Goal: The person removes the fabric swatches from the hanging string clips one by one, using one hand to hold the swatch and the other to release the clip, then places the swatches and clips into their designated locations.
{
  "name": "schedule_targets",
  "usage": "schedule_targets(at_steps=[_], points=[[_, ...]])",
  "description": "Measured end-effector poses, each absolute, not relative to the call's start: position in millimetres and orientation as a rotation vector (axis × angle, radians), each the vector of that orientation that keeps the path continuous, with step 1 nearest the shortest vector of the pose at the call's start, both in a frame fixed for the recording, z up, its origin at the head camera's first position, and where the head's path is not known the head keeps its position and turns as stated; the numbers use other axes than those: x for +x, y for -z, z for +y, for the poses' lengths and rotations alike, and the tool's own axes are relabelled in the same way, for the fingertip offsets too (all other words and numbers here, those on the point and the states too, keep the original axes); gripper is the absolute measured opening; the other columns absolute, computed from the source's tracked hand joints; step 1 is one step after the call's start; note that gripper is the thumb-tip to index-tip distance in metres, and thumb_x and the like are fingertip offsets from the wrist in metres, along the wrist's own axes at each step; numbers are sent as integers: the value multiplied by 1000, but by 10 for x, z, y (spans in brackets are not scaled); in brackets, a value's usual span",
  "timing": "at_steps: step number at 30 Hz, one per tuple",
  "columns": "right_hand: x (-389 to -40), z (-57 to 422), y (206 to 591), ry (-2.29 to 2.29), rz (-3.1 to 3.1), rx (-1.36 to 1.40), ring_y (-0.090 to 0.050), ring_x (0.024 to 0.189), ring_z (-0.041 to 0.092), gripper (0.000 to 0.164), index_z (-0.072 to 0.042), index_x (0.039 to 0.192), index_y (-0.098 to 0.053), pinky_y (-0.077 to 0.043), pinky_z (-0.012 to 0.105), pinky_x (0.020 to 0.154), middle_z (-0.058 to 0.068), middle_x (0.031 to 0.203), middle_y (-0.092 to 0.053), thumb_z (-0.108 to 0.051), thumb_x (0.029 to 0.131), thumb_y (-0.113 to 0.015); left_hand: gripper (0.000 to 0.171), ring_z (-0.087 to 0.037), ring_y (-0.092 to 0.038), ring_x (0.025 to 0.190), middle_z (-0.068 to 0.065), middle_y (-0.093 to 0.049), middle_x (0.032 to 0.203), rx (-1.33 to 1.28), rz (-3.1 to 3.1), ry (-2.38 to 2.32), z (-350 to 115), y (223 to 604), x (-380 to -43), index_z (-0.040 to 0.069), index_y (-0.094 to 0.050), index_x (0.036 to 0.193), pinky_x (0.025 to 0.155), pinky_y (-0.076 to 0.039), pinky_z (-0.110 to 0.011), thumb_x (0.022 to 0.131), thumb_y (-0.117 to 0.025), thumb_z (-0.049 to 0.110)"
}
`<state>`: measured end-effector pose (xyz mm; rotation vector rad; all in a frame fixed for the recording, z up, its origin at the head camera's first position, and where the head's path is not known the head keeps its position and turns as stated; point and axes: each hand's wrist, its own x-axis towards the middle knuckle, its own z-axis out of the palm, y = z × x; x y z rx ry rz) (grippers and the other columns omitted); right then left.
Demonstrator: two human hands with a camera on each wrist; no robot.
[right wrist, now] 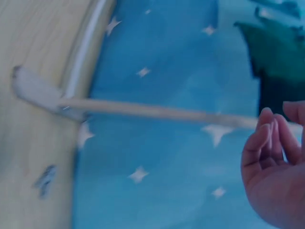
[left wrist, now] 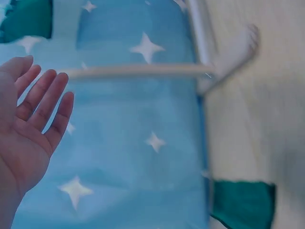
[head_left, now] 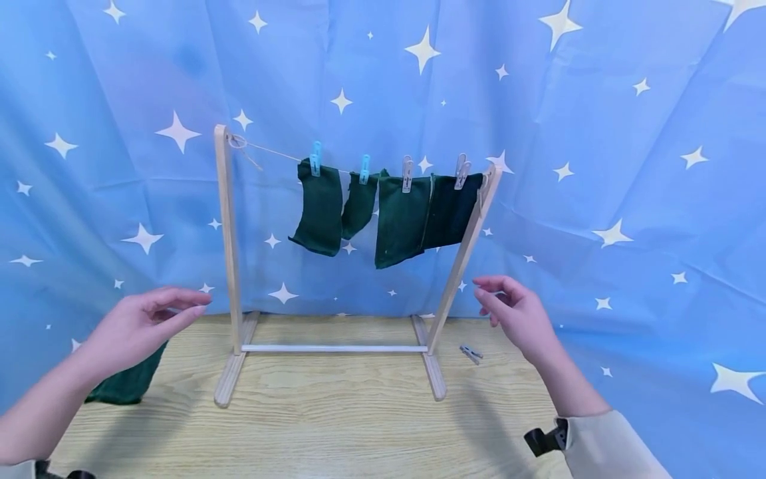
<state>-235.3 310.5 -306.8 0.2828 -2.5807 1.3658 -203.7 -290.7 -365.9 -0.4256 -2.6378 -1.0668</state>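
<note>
My left hand (head_left: 140, 326) hovers left of the wooden drying rack (head_left: 227, 239), fingers relaxed and holding nothing. Below it on the table lies a green cloth (head_left: 128, 382), partly hidden by the hand and forearm. On the other side, my right hand (head_left: 517, 313) is raised beside the rack's right post, its fingers loosely bent around nothing. Several green cloths hang on the string, among them a wide one (head_left: 403, 216) and a narrow one (head_left: 359, 207). Blue clothespins (head_left: 315, 159) pinch the left two, grey clothespins (head_left: 407, 174) the right two.
A loose grey clothespin (head_left: 471, 353) lies on the wooden table (head_left: 335, 426), right of the rack's foot. The rack's white lower bar (head_left: 335, 348) joins its two feet. Behind stands a blue curtain (head_left: 628, 166) with white stars.
</note>
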Motion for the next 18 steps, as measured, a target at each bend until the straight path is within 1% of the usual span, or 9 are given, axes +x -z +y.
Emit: schedule_targets(at_steps=[4, 8, 11, 14, 18], points=[[-2353, 2900, 2831, -1318, -2588, 397, -70, 87, 16, 41, -11, 141, -69, -60, 28, 72, 8, 121, -66, -40, 112, -66, 29, 2, -73, 94, -7, -79, 133, -457, -2603, 1120, -2701, 3418, -2043, 26, -77, 137, 69, -57, -27, 112, -67, 35], [-2387, 2686, 2608, -1289, -2602, 452, -69, 86, 20, 39, -16, 140, -70, -61, 29, 71, 13, 119, -68, -43, 111, -67, 29, 3, -73, 97, -4, -81, 130, -494, -2575, 1155, -2537, 3232, -2084, 26, -77, 138, 69, -57, -28, 112, -68, 35], [-2426, 2514, 2459, -1275, -2610, 487, -68, 86, 22, 40, -18, 140, -70, -59, 29, 69, 14, 116, -69, -45, 110, -68, 31, 5, -72, 100, -4, -81, 131, -524, -2569, 1169, -2429, 3115, -2108, 25, -75, 140, 75, -59, -24, 111, -68, 34], [-2462, 2373, 2343, -1271, -2603, 530, -68, 86, 23, 41, -16, 141, -70, -58, 29, 67, 13, 115, -70, -43, 110, -69, 34, 5, -72, 104, -3, -80, 133, -547, -2560, 1196, -2296, 3002, -2145, 24, -73, 143, 82, -59, -19, 111, -68, 36], [-2495, 2247, 2237, -1267, -2578, 580, -70, 87, 23, 39, -13, 140, -70, -57, 30, 65, 11, 117, -70, -37, 110, -69, 39, 2, -73, 113, -2, -76, 140, -557, -2516, 1294, -2098, 2854, -2251, 26, -70, 147, 89, -57, -12, 111, -67, 42]])
